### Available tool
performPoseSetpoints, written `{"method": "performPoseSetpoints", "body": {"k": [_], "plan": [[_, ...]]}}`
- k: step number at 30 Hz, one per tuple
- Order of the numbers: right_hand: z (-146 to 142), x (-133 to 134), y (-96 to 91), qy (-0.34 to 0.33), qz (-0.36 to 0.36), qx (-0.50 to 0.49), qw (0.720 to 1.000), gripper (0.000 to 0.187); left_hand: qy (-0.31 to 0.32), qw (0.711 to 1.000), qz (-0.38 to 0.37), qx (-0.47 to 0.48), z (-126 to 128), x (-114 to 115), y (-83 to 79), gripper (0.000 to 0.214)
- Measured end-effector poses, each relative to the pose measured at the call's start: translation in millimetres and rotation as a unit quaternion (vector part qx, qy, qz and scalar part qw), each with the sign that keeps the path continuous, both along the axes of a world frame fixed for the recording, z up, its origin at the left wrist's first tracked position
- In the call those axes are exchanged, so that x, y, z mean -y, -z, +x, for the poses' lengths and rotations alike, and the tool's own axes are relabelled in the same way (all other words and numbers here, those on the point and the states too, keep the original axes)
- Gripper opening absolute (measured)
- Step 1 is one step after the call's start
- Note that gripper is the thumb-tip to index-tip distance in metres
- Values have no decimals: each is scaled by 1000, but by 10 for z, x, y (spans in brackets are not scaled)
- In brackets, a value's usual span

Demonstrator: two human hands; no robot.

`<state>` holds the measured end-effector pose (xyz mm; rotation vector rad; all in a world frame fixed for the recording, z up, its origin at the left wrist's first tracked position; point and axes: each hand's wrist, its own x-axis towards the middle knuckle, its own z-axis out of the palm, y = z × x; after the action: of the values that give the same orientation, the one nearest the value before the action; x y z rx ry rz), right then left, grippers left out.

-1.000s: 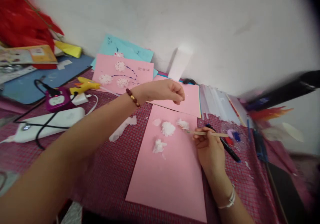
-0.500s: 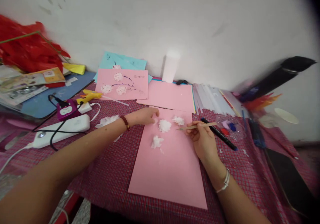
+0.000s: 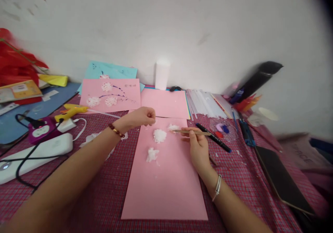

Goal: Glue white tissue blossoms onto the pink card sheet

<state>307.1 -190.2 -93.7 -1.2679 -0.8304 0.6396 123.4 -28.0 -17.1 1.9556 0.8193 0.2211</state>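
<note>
A pink sheet of paper [image 3: 163, 188] lies lengthwise before me with white tissue tufts on it. The round tuft [image 3: 159, 136] is in the middle, a looser one [image 3: 152, 154] sits lower left, and a small one [image 3: 173, 126] is at the upper right. My right hand [image 3: 199, 148] grips a flat wooden stick [image 3: 201, 133] at the sheet's right side, its tip by the small tuft. Over the upper left edge, my left hand [image 3: 145, 117] is closed with fingers pressed together; whatever they may hold is hidden.
Finished pink card [image 3: 130, 101], yellow glue gun [image 3: 69, 112], purple socket cube [image 3: 43, 132] and white power strip [image 3: 52, 153] are at left. To the right are a black marker [image 3: 217, 141], a clear palette [image 3: 229, 136] with coloured blobs and a dark flat tablet-like object [image 3: 281, 181].
My view has swung right. The left hand's fingers have gone from loosely curled to closed. The stick's tip has moved up to the small right tuft.
</note>
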Motion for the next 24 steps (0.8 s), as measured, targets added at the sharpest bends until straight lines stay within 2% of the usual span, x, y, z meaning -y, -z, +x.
{"method": "performPoseSetpoints", "body": {"k": [3,7,12,18,24], "plan": [[11,-4,-8,4,4,6,1000,23,19,997,-36,66,147,-16,55,17],[13,7,-14,-8,10,24,1000,22,30,993,-33,107,316,-81,172,30],[11,-25,-2,-14,-10,50,999,22,58,994,-21,94,379,-114,237,20],[20,-55,1,-10,-13,37,999,22,47,993,-66,90,389,-107,290,13],[31,-71,16,-1,-19,23,1000,21,33,996,3,82,400,-91,261,10]]}}
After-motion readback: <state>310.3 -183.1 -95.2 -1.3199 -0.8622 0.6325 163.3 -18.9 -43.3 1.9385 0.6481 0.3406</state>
